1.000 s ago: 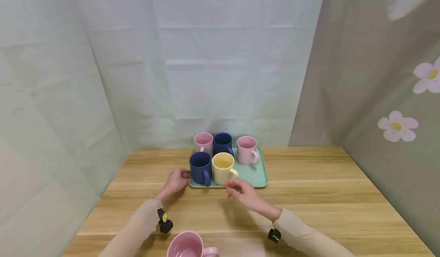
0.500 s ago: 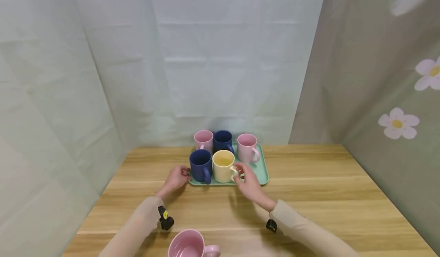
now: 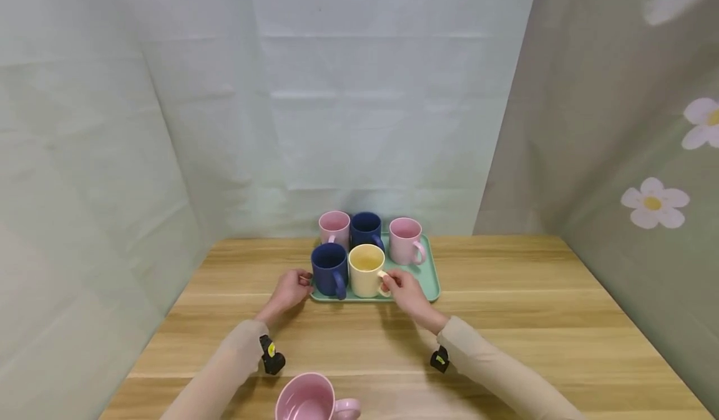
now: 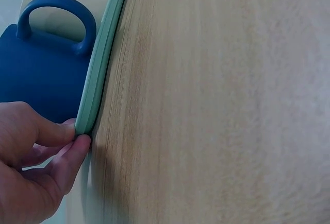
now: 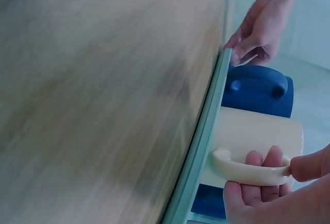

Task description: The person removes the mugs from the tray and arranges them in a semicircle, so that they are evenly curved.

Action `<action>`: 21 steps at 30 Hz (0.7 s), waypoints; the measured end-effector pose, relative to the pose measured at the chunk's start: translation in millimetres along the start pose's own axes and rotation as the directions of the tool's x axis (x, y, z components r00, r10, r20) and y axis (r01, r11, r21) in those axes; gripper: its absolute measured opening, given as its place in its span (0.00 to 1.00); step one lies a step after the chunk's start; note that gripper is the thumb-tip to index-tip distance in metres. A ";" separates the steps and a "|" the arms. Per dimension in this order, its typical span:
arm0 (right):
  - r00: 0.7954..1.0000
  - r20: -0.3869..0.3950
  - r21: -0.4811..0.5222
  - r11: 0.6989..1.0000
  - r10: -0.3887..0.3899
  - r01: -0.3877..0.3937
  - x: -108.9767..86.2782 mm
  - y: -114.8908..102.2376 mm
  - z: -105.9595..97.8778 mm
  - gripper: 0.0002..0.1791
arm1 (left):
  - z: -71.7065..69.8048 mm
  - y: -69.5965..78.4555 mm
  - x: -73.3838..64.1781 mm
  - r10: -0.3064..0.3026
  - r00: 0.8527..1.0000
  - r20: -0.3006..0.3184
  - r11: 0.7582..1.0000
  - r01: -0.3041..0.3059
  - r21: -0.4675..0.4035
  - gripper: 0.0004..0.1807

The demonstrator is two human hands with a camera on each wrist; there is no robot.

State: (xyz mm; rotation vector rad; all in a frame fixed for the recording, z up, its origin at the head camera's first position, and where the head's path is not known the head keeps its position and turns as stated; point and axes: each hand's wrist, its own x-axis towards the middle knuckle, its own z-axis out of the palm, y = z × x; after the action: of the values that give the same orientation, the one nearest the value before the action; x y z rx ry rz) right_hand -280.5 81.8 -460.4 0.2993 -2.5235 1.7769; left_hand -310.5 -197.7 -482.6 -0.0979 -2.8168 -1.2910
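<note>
In the head view, a pale green tray (image 3: 425, 276) is lying on the wooden table (image 3: 517, 332), with five mugs standing upright on it. A dark blue mug (image 3: 324, 276) is sitting at the front left, and a cream mug (image 3: 364, 281) is standing just beside it, its handle (image 3: 384, 284) pointing right. Behind them, a pink mug (image 3: 334, 234) is occupying the back left, another blue mug (image 3: 362, 236) the back middle and a second pink mug (image 3: 401, 253) the back right. The left hand (image 3: 289, 289) is holding the tray's front left corner; the right hand (image 3: 409, 294) is gripping the cream mug's handle. A third pink mug (image 3: 306, 402) is standing on the table, well apart from the tray, partly cut off by the lower edge.

In the left wrist view, the left hand is pinching the tray's corner between thumb (image 4: 51, 134) and fingertips, right beside the front blue mug.

In the right wrist view, the right hand is curling its fingers through the cream mug's handle, its thumb pressing against the outside. Beyond the mugs, the left hand is gripping the corner.
</note>
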 end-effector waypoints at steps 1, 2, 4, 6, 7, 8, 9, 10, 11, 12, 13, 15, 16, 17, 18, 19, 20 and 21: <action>1.000 0.013 0.023 1.000 0.011 -0.011 1.0 1.1 -0.4 0.09 | 0.2 0.0 0.3 -0.004 1.000 0.001 1.000 0.004 -0.001 0.15; 1.000 0.028 0.048 0.999 0.014 -0.015 1.9 2.0 -0.9 0.10 | 0.5 0.0 0.6 -0.011 1.000 0.000 1.000 0.011 -0.002 0.15; 0.998 0.059 0.101 0.995 0.005 -0.011 3.2 4.3 -2.3 0.11 | 0.7 -0.1 1.0 -0.021 1.000 -0.001 1.000 0.021 0.004 0.15; 0.997 0.082 0.158 0.987 -0.014 0.001 3.4 7.0 -3.6 0.11 | 1.0 -0.4 1.4 -0.026 1.000 0.001 1.000 0.026 0.005 0.15; 0.994 0.094 0.188 0.981 -0.058 0.039 4.9 12.2 -4.0 0.12 | 1.2 -0.4 1.5 -0.032 0.999 0.002 0.999 0.032 0.005 0.15; 0.993 0.094 0.203 0.978 -0.064 0.044 3.9 12.9 -4.3 0.12 | 1.4 -0.5 1.7 -0.030 1.000 0.006 1.000 0.030 0.007 0.15; 0.994 0.093 0.217 0.975 -0.062 0.041 3.2 13.2 -4.3 0.12 | 1.5 -0.5 1.8 -0.028 1.000 0.010 1.000 0.028 0.006 0.16; 0.995 0.089 0.226 0.973 -0.055 0.033 2.6 13.6 -4.0 0.12 | 1.7 -0.6 2.1 -0.023 1.000 0.013 1.000 0.023 0.004 0.16; 0.996 0.081 0.229 0.973 -0.028 0.009 2.8 13.7 -3.2 0.11 | 2.0 -0.8 2.3 -0.023 1.000 0.014 1.000 0.023 0.004 0.16; 0.997 0.072 0.225 0.974 -0.003 -0.013 2.5 12.9 -2.2 0.11 | 2.3 -1.1 2.6 -0.027 1.000 0.012 1.000 0.027 0.003 0.16; 0.998 0.062 0.223 0.974 0.027 -0.040 2.4 11.8 -1.1 0.11 | 2.5 -1.2 3.0 -0.027 1.000 0.009 1.000 0.027 0.002 0.16; 0.993 0.028 0.208 0.971 0.113 -0.116 0.7 5.6 1.2 0.11 | 3.0 -1.7 3.8 -0.022 1.000 0.004 1.000 0.022 0.003 0.16; 0.991 0.013 0.206 0.970 0.132 -0.132 0.9 5.1 2.3 0.11 | 3.1 -1.8 4.2 -0.018 1.000 0.001 1.000 0.018 0.005 0.16; 0.989 -0.001 0.207 0.967 0.151 -0.148 1.0 4.3 3.3 0.11 | 3.2 -1.8 4.4 -0.018 1.000 0.000 1.000 0.018 0.006 0.16; 0.987 -0.011 0.209 0.966 0.159 -0.153 0.7 3.7 4.1 0.11 | 3.2 -1.8 4.5 -0.016 1.000 -0.001 1.000 0.016 0.005 0.16; 0.985 -0.020 0.216 0.963 0.170 -0.162 0.4 3.2 4.8 0.11 | 3.1 -1.7 4.4 -0.015 1.000 -0.001 1.000 0.015 0.005 0.16; 0.985 -0.027 0.221 0.962 0.172 -0.162 0.1 3.0 5.3 0.11 | 3.1 -1.8 4.5 -0.014 1.000 -0.001 1.000 0.014 0.007 0.16; 0.983 -0.030 0.233 0.958 0.179 -0.168 -0.1 3.0 5.7 0.11 | 3.0 -1.9 4.3 -0.015 1.000 0.000 1.000 0.015 0.010 0.16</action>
State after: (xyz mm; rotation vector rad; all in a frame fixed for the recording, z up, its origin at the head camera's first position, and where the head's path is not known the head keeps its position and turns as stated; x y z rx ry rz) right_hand -280.5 77.4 -465.1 0.0375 -2.3764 2.1164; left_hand -315.0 -196.6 -485.7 -0.0769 -2.8291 -1.2805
